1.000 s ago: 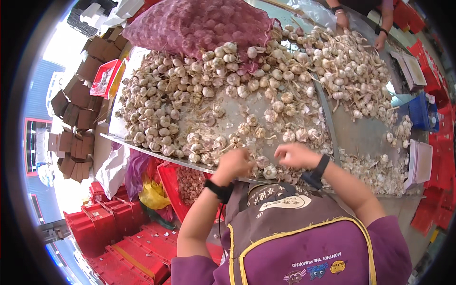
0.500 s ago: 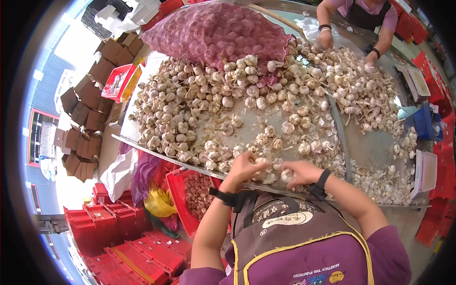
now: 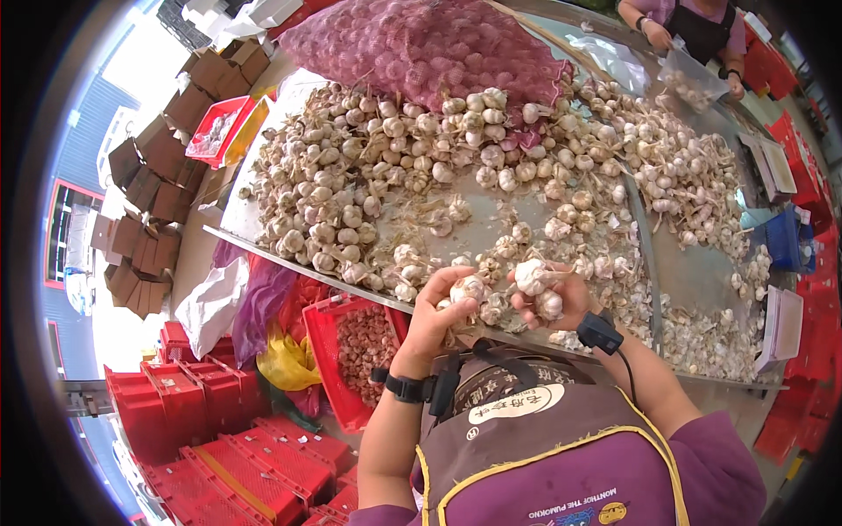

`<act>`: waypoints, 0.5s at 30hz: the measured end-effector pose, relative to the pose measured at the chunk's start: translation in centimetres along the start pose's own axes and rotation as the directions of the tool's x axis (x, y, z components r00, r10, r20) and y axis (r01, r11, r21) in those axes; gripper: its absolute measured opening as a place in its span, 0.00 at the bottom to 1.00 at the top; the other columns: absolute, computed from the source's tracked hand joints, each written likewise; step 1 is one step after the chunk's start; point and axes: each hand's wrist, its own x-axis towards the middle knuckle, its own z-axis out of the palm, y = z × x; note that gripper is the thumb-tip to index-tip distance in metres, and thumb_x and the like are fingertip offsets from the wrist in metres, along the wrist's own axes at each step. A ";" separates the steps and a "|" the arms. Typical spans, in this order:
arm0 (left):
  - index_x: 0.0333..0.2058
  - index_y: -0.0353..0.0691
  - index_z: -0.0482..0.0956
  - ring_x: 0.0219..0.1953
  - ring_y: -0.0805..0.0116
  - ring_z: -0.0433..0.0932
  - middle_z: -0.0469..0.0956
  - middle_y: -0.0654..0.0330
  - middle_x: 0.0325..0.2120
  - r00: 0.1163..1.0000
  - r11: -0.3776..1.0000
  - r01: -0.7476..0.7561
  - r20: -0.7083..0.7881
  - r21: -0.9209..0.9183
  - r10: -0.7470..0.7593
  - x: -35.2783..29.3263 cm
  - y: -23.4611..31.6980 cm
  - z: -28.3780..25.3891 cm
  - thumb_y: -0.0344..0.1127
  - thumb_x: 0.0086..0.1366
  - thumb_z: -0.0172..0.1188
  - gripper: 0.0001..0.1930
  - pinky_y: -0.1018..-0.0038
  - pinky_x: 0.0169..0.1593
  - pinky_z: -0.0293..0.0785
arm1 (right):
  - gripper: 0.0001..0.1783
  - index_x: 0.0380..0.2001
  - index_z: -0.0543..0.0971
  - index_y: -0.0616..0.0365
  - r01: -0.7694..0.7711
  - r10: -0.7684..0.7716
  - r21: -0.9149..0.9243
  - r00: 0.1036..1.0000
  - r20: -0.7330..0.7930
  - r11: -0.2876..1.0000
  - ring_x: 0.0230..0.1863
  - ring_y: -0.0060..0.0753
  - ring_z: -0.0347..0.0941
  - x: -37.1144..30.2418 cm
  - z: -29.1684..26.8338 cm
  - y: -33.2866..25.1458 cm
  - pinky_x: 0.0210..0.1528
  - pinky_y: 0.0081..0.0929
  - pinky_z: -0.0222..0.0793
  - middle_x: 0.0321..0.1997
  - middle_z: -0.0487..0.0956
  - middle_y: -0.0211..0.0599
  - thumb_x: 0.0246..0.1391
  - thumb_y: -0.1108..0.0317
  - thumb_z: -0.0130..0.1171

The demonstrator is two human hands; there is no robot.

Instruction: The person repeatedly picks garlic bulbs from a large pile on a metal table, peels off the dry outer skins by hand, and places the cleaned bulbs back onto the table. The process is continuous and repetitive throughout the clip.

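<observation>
Over the table's near edge, my left hand (image 3: 435, 307) is closed around a garlic bulb (image 3: 470, 289), thumb across its front. Just to the right, my right hand (image 3: 572, 298) is turned palm up and grips two bulbs: a whitish garlic bulb (image 3: 531, 276) with a stem stub, and another garlic bulb (image 3: 549, 305) below it. The two hands are a short way apart. Loose skins and a few bulbs lie on the metal table (image 3: 412, 203) around them. A large heap of garlic bulbs (image 3: 320, 175) spreads to the far left.
A full purple mesh sack (image 3: 421, 53) rests on the table's far side. A raised strip (image 3: 645, 245) divides off another garlic pile (image 3: 680, 171). A red crate (image 3: 313, 337) of cloves stands below the near edge. Across the table, a co-worker (image 3: 693, 35) holds a clear bag (image 3: 688, 79) with bulbs.
My right hand has turned palm up, and two bulbs now show in it. A bulb now shows in my left hand. The co-worker's hands have left the pile and hold up a clear bag.
</observation>
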 end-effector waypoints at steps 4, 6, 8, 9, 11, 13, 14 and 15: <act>0.53 0.35 0.72 0.48 0.73 0.74 0.76 0.58 0.47 0.963 0.894 -0.234 -0.033 0.382 0.266 -1.2 2.2 1.3 0.25 0.53 0.68 0.27 0.76 0.52 0.70 | 0.40 0.64 0.62 0.57 -0.051 0.051 0.108 0.999 0.007 0.993 0.60 0.65 0.67 2.1 1.7 1.3 0.57 0.64 0.66 0.60 0.69 0.62 0.61 0.36 0.42; 0.53 0.35 0.72 0.48 0.71 0.75 0.76 0.58 0.47 0.933 0.809 -0.328 0.032 0.488 0.359 -1.2 1.9 1.8 0.25 0.53 0.68 0.27 0.75 0.53 0.70 | 0.41 0.64 0.62 0.55 -0.056 0.043 0.158 0.995 0.087 0.986 0.64 0.64 0.63 2.8 0.3 2.6 0.61 0.70 0.58 0.64 0.65 0.59 0.60 0.34 0.41; 0.51 0.37 0.73 0.49 0.63 0.75 0.76 0.54 0.48 0.853 0.593 -0.467 0.160 0.656 0.496 -0.9 2.0 2.6 0.24 0.51 0.68 0.26 0.71 0.53 0.70 | 0.40 0.63 0.64 0.55 -0.022 0.014 0.288 0.999 0.031 0.957 0.63 0.61 0.65 3.7 -0.5 4.3 0.60 0.68 0.61 0.63 0.67 0.57 0.60 0.34 0.40; 0.50 0.40 0.74 0.51 0.54 0.74 0.76 0.52 0.47 0.885 0.589 -0.435 0.204 0.681 0.418 -1.0 2.3 3.1 0.24 0.50 0.67 0.26 0.65 0.55 0.69 | 0.40 0.63 0.65 0.55 -0.002 0.002 0.352 1.000 0.001 0.936 0.63 0.60 0.66 3.9 -0.8 5.1 0.60 0.67 0.62 0.62 0.68 0.55 0.60 0.34 0.39; 0.49 0.41 0.75 0.52 0.51 0.72 0.76 0.52 0.46 0.843 0.452 -0.516 0.339 0.727 0.416 -0.4 1.8 3.9 0.24 0.50 0.66 0.25 0.62 0.56 0.69 | 0.38 0.58 0.68 0.57 0.002 -0.033 0.385 0.997 0.074 0.923 0.58 0.53 0.70 3.9 -1.8 5.7 0.55 0.59 0.70 0.57 0.72 0.51 0.62 0.35 0.37; 0.49 0.41 0.75 0.54 0.50 0.70 0.76 0.53 0.46 0.861 0.464 -0.498 0.351 0.733 0.368 0.1 0.8 3.4 0.26 0.51 0.66 0.24 0.60 0.56 0.68 | 0.37 0.56 0.69 0.59 0.078 -0.085 0.408 0.996 -0.002 0.910 0.56 0.51 0.72 3.9 -2.4 6.0 0.53 0.56 0.73 0.55 0.74 0.50 0.63 0.36 0.36; 0.48 0.41 0.75 0.53 0.51 0.71 0.76 0.53 0.46 0.865 0.458 -0.491 0.355 0.741 0.354 0.5 0.8 3.1 0.26 0.51 0.66 0.23 0.60 0.56 0.68 | 0.36 0.55 0.70 0.59 0.106 -0.096 0.375 0.994 -0.044 0.921 0.53 0.50 0.73 3.8 -2.6 5.9 0.52 0.53 0.74 0.52 0.75 0.49 0.63 0.37 0.35; 0.48 0.41 0.75 0.53 0.51 0.71 0.75 0.53 0.46 0.870 0.450 -0.485 0.360 0.750 0.338 0.8 0.8 2.8 0.26 0.51 0.66 0.23 0.60 0.56 0.68 | 0.36 0.55 0.70 0.59 0.112 -0.099 0.364 0.994 -0.055 0.924 0.53 0.50 0.73 3.8 -2.4 5.8 0.52 0.53 0.74 0.52 0.75 0.49 0.63 0.37 0.35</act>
